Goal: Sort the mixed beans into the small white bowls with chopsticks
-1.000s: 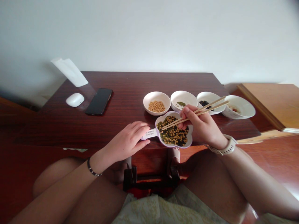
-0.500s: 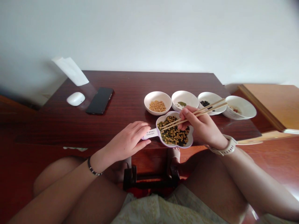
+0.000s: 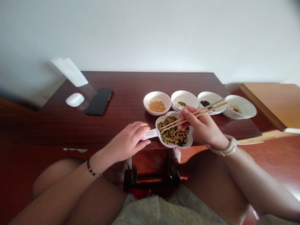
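My left hand (image 3: pixel 132 137) is closed around the handle of a flower-shaped bowl (image 3: pixel 167 146) with a purple rim, at the table's front edge. Mixed beans (image 3: pixel 175 132), yellow, green and black, fill the bowl. In my right hand (image 3: pixel 195 123) is a pair of chopsticks (image 3: pixel 203 111), their tips down among the beans at the bowl's left side. Behind it stand a white bowl of yellow soybeans (image 3: pixel 157 106), one with a few green beans (image 3: pixel 182 103) and one with black beans (image 3: pixel 204 103). A fourth white bowl (image 3: pixel 243 114) on the right holds something small and reddish.
A black phone (image 3: pixel 99 101), a white mouse-like object (image 3: pixel 75 99) and a white tissue pack (image 3: pixel 70 72) are on the left of the dark wooden table (image 3: pixel 126 84). A lighter wooden piece of furniture (image 3: pixel 272 100) stands at the right. A wall rises behind the table.
Almost nothing differs; the whole view has shifted very slightly. Both hands keep their grip, and the chopstick tips stay at the left side of the flower-shaped bowl.
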Action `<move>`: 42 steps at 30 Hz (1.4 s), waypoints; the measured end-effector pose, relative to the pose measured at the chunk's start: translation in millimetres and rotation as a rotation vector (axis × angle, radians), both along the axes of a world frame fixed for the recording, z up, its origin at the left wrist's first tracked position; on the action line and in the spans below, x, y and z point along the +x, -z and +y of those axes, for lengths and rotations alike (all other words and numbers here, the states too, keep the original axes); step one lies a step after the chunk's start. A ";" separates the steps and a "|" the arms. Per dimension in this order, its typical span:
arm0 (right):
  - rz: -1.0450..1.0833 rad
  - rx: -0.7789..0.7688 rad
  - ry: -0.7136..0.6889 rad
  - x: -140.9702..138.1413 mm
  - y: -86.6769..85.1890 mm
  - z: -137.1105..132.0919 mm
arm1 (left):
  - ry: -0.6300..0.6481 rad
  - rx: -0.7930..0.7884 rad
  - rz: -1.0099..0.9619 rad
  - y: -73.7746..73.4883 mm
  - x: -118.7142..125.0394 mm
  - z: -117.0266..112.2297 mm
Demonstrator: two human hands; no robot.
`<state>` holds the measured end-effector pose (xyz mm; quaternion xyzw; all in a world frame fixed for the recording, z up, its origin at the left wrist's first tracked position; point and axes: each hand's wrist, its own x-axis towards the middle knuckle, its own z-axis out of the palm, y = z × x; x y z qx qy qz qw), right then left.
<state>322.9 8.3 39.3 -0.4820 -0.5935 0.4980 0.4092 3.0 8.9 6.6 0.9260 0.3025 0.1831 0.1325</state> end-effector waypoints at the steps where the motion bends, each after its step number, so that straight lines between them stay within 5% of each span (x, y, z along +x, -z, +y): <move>1: -0.005 0.006 -0.003 -1.0 -0.2 -0.3 | 0.002 0.002 0.005 0.3 -0.1 0.2; 42: 0.022 0.001 0.005 0.1 2.3 0.8 | -0.008 0.005 0.040 -1.5 0.2 -1.1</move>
